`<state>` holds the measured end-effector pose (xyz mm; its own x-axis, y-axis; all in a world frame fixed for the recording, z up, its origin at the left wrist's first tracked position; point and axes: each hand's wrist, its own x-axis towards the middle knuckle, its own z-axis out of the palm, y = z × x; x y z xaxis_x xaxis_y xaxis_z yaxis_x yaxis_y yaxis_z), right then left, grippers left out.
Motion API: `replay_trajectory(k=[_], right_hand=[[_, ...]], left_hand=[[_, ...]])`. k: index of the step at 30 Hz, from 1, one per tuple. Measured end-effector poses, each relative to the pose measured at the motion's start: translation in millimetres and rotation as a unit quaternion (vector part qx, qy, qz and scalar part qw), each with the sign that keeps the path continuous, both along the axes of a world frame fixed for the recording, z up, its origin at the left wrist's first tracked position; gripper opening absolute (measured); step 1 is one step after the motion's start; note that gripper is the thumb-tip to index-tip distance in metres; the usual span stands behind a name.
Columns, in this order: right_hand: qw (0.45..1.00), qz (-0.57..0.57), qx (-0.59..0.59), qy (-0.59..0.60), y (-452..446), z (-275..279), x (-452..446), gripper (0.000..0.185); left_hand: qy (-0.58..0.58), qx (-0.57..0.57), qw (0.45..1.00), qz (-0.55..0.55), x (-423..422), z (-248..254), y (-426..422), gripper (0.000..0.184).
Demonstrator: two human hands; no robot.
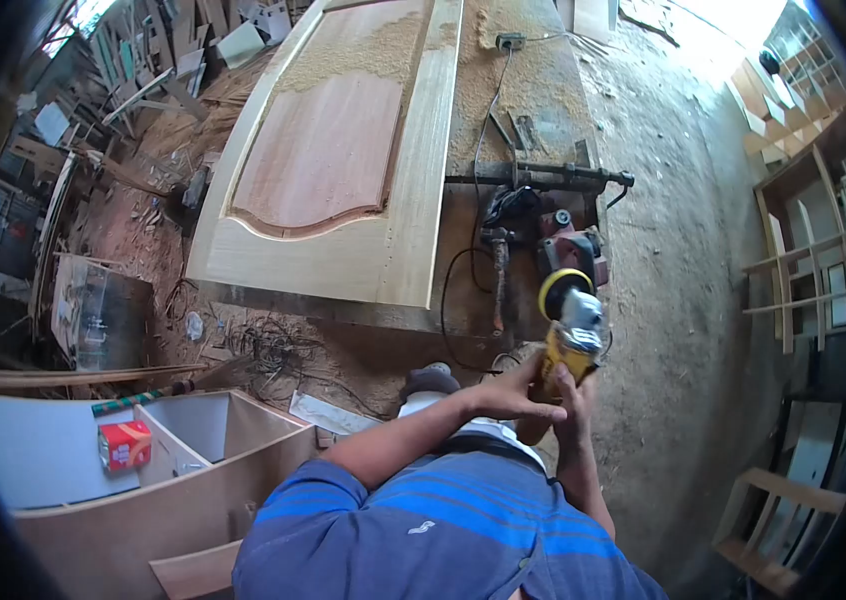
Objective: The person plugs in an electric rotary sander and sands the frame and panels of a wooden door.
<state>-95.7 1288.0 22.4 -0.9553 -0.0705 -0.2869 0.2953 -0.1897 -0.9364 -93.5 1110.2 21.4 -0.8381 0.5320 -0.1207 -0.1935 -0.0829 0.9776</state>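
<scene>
While the right hand [576, 408] is closed around the yellow body of a power tool [565, 365], the left hand [509, 396] is partly open at the tool's lower left side, its thumb apart from its fingers; whether it grips cannot be told, since some fingers are hidden. The tool is held up just beyond the near right corner of the table [461, 228], its round, yellow-rimmed pad [549, 292] uppermost. Near that corner, on the table, sits a red power tool [575, 250], with a long metal clamp [573, 179] lying across toward the right edge. A panelled wooden door [415, 255] covers the table's left part, sawdust [353, 62] strewn over its far half. Toward the table's far end a socket box [510, 41] rests amid more sawdust, a dark cable [502, 90] running from it toward the near edge.
</scene>
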Motion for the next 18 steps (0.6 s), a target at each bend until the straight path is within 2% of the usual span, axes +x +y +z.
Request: replay_trajectory(k=[1,2,3,5,6,9,10,11,13,14,17,18], right_hand=[[1.0,-0.006,-0.027,0.009,-3.5,11.9,-1.8,0.064],[0.997,0.053,-0.055,0.023,4.2,11.5,-3.2,0.061],[0.995,0.085,0.02,0.046,14.0,0.4,-5.8,0.056],[0.971,0.183,0.123,0.096,16.0,44.5,-6.0,0.051],[0.963,0.164,0.1,0.191,13.0,43.6,-5.3,0.042],[0.938,0.208,0.21,0.183,33.0,70.0,-5.1,0.034],[0.933,0.158,0.226,0.231,36.8,82.5,-4.1,0.03],[0.951,0.107,0.202,0.209,52.0,59.2,-1.6,0.028],[0.973,0.065,0.206,0.077,96.6,46.5,4.6,0.03],[0.971,0.029,0.225,0.077,118.9,50.6,7.9,0.032],[0.955,-0.08,0.265,0.108,196.9,47.4,8.4,0.041],[0.951,-0.107,0.269,0.107,222.7,48.1,8.3,0.044]], left_hand=[[0.028,0.037,0.996,0.081,2.6,-3.1,14.8,0.108],[0.008,0.061,0.99,0.128,3.1,-5.6,24.5,0.098],[-0.015,0.087,0.981,0.171,5.0,-2.3,28.2,0.088],[-0.075,0.126,0.971,0.189,9.2,0.4,23.9,0.073],[-0.105,0.144,0.965,0.194,8.2,3.6,21.4,0.066],[-0.112,0.243,0.943,0.197,10.5,21.3,24.4,0.048],[-0.134,0.276,0.934,0.185,9.2,36.3,27.8,0.047],[-0.122,0.237,0.947,0.18,7.3,27.3,24.7,0.048],[-0.099,0.167,0.966,0.174,7.7,-3.9,22.6,0.05],[-0.123,0.157,0.966,0.165,4.7,-6.3,26.1,0.049],[-0.127,0.2,0.963,0.13,-2.0,-24.6,53.6,0.057],[-0.116,0.22,0.96,0.133,-6.2,-13.6,67.1,0.057]])
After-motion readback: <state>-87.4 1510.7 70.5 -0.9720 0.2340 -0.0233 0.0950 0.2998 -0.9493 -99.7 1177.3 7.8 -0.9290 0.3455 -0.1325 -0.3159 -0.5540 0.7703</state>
